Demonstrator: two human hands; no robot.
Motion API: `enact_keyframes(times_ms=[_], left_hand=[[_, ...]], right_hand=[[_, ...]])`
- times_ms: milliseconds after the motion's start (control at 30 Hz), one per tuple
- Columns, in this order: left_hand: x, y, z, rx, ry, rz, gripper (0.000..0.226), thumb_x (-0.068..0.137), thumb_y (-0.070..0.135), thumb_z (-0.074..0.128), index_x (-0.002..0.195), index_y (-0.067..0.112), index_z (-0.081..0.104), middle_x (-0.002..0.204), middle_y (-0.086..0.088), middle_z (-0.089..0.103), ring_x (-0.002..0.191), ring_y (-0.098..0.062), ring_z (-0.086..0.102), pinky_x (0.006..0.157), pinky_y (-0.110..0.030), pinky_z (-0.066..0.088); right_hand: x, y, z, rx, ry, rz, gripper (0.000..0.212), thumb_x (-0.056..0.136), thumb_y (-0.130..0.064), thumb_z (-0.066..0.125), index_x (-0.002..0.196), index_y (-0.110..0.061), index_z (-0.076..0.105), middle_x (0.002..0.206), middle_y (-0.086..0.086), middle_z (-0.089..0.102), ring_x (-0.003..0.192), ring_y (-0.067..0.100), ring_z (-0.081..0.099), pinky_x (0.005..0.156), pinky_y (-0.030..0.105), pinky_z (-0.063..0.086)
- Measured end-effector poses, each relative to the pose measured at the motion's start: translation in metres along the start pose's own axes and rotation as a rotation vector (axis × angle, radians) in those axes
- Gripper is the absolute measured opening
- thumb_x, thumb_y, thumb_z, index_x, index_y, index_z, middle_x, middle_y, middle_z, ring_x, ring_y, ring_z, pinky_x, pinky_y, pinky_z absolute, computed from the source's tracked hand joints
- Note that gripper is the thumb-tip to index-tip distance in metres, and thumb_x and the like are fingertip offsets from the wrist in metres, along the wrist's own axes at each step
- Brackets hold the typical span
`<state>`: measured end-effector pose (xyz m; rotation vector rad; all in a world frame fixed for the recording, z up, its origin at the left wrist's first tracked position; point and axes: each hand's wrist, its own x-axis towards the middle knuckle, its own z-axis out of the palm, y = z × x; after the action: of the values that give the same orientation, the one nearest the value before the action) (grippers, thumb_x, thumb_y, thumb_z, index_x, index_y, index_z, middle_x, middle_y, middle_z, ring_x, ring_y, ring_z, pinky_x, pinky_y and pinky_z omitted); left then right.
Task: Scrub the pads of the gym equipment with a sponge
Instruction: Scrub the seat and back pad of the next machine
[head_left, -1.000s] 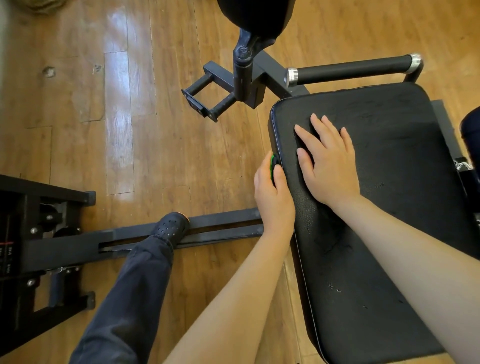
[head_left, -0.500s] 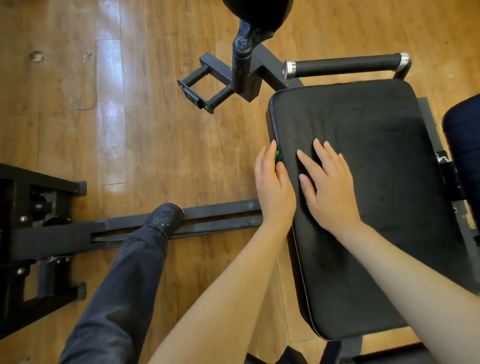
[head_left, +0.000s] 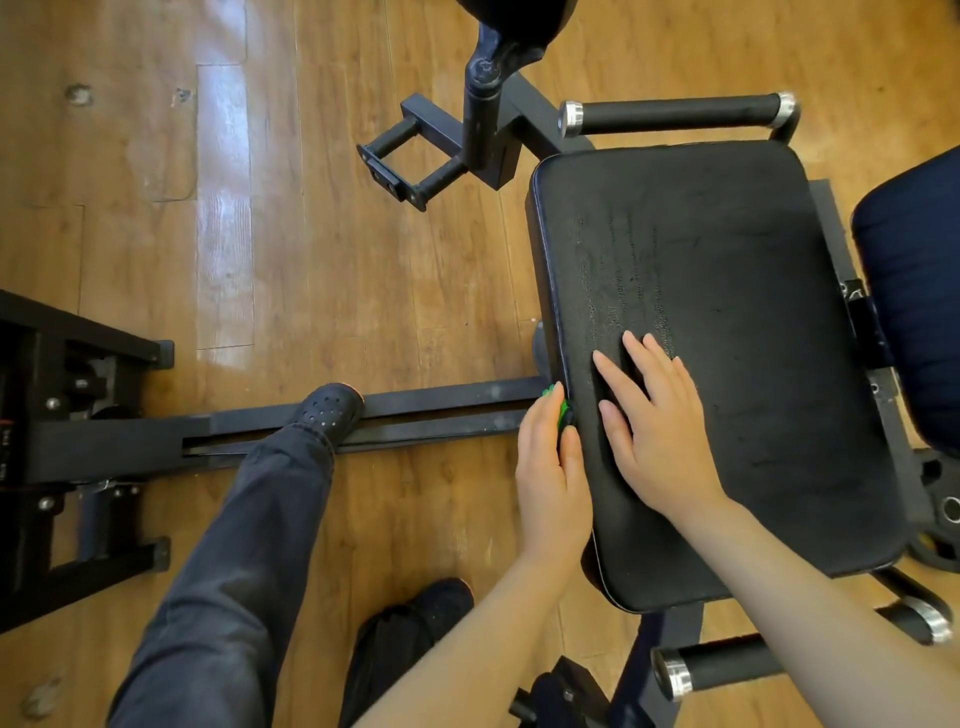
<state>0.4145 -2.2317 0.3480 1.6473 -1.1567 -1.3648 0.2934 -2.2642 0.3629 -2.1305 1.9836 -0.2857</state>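
A: Far left, a black machine frame (head_left: 67, 415) stands on the wooden floor (head_left: 260, 234). A black rail (head_left: 447, 410) runs from it toward the seat.

B: And the person's leg?

A: A leg in dark trousers (head_left: 234, 561) reaches in from the bottom edge; its black perforated shoe (head_left: 328, 406) rests on the rail. A second dark shoe (head_left: 415, 618) sits lower, near the bottom centre.

B: The left hand?

A: The left hand (head_left: 550, 478) lies against the left side edge of the black seat pad (head_left: 727, 312), fingers curled round a green sponge (head_left: 560, 410) — only a sliver of green shows between fingertips and pad edge. The sponge is pressed to that edge, about level with the rail.

B: The right hand?

A: The right hand (head_left: 660, 431) lies flat on top of the pad, fingers straight and slightly spread, holding nothing — just beside the left hand, with the pad's piping between them.

B: Further right?

A: A black handle bar with chrome caps (head_left: 675, 113) runs along the pad's far side, and another bar (head_left: 727, 662) shows near the bottom. A dark blue pad (head_left: 919, 312) sits at the right edge.
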Motion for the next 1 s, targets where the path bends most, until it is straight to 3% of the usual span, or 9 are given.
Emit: enact_keyframes(times_ms=[133, 300, 600, 733, 833, 1000], left_hand=[[0.018, 0.0, -0.01, 0.03, -0.051, 0.029, 0.044, 0.102, 0.014, 0.042, 0.144, 0.028, 0.038, 0.144, 0.011, 0.041, 0.13, 0.01, 0.034, 0.103, -0.003, 0.024], [0.033, 0.01, -0.001, -0.016, 0.048, -0.01, 0.041, 0.103, 0.016, 0.04, 0.143, 0.023, 0.041, 0.142, 0.006, 0.045, 0.128, 0.002, 0.039, 0.1, -0.004, 0.027], [-0.033, -0.012, 0.009, 0.022, 0.066, -0.028, 0.041, 0.103, 0.018, 0.039, 0.144, 0.025, 0.04, 0.14, 0.015, 0.042, 0.127, 0.009, 0.038, 0.099, -0.001, 0.028], [-0.075, -0.025, 0.01, 0.032, 0.037, -0.057, 0.041, 0.103, 0.02, 0.039, 0.143, 0.031, 0.037, 0.142, 0.016, 0.039, 0.128, 0.01, 0.036, 0.105, -0.008, 0.031], [-0.077, -0.027, 0.008, 0.021, 0.02, -0.041, 0.04, 0.103, 0.02, 0.039, 0.141, 0.032, 0.038, 0.142, 0.014, 0.039, 0.128, 0.009, 0.037, 0.107, -0.011, 0.032], [-0.057, -0.02, 0.013, -0.007, 0.095, -0.055, 0.039, 0.103, 0.018, 0.038, 0.141, 0.024, 0.041, 0.14, 0.01, 0.042, 0.125, 0.009, 0.038, 0.1, -0.003, 0.03]], right_hand=[[-0.02, -0.001, 0.0, -0.007, -0.018, 0.008, 0.045, 0.098, -0.024, 0.045, 0.143, -0.02, 0.045, 0.152, 0.009, 0.036, 0.144, 0.025, 0.024, 0.117, 0.046, 0.017], [-0.041, -0.001, -0.002, -0.005, -0.019, -0.002, 0.045, 0.097, -0.025, 0.046, 0.142, -0.019, 0.046, 0.15, 0.01, 0.038, 0.143, 0.026, 0.027, 0.116, 0.049, 0.021], [-0.06, 0.001, 0.0, 0.004, -0.017, -0.016, 0.046, 0.099, -0.027, 0.039, 0.143, -0.017, 0.044, 0.152, 0.011, 0.035, 0.145, 0.026, 0.023, 0.118, 0.046, 0.017], [-0.069, 0.0, -0.001, 0.004, -0.018, -0.012, 0.047, 0.099, -0.029, 0.037, 0.143, -0.016, 0.045, 0.152, 0.012, 0.034, 0.145, 0.027, 0.022, 0.118, 0.047, 0.019], [-0.071, -0.003, 0.0, -0.006, -0.017, 0.004, 0.047, 0.099, -0.029, 0.035, 0.143, -0.016, 0.045, 0.152, 0.012, 0.034, 0.144, 0.028, 0.023, 0.117, 0.047, 0.019], [-0.073, -0.001, 0.003, -0.028, -0.028, 0.029, 0.046, 0.099, -0.027, 0.042, 0.144, -0.019, 0.042, 0.153, 0.01, 0.033, 0.145, 0.027, 0.023, 0.117, 0.043, 0.015]])
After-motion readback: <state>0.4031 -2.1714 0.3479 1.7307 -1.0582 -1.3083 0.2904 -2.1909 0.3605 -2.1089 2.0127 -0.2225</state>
